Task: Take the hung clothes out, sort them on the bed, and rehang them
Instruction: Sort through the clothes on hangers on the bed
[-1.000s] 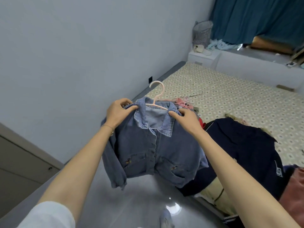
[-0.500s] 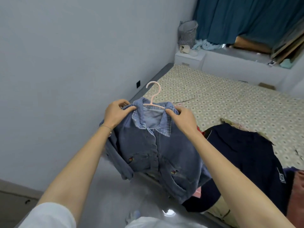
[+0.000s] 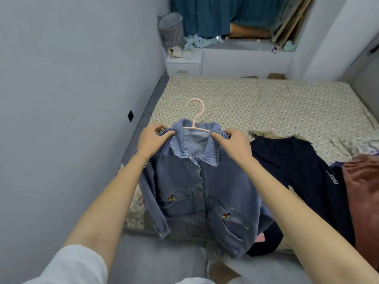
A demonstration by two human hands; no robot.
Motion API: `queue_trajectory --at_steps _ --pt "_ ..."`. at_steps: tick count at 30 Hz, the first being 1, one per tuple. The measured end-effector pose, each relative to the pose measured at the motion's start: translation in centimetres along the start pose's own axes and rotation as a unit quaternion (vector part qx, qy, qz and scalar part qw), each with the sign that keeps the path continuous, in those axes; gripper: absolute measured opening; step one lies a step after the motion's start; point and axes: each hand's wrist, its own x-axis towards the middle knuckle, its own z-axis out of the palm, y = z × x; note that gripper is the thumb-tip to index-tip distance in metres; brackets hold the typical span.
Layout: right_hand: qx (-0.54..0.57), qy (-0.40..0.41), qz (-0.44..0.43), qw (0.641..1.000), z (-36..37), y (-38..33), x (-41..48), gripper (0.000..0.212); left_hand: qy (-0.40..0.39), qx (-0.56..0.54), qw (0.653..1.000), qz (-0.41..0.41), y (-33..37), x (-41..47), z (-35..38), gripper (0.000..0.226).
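Left hand (image 3: pixel 152 141) was clamped on the denim jacket (image 3: pixel 196 187) at the shoulder beside the collar; right hand (image 3: pixel 233 143) was clamped on the opposite shoulder. Jacket was held up on a pink hanger (image 3: pixel 196 128), hook uppermost, over the near left part of the bed (image 3: pixel 266 103). Navy garment (image 3: pixel 297 171) was laid on the bed just to the right, rust-red garment (image 3: pixel 363 191) beyond it.

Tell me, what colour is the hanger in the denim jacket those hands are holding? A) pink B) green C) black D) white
A: the hanger, whose hook rises from the collar of the denim jacket gripped by the left hand and right hand, is pale pink.
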Motion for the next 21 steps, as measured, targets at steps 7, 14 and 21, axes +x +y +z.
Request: queue_trajectory --at_steps 7,14,21 --pt "0.024 -0.043 0.006 0.999 5.6 4.4 10.2 0.055 -0.007 -0.001 0.999 -0.045 -4.3 7.2 5.8 0.020" --pt "0.053 -0.111 0.017 0.992 12.8 7.9 20.2 0.051 0.010 0.010 0.993 -0.118 -11.6 13.3 10.0 0.020" --pt "0.025 -0.125 0.083 0.988 20.5 12.6 27.5 0.048 -0.025 -0.011 0.986 -0.167 -18.8 18.8 15.2 0.013"
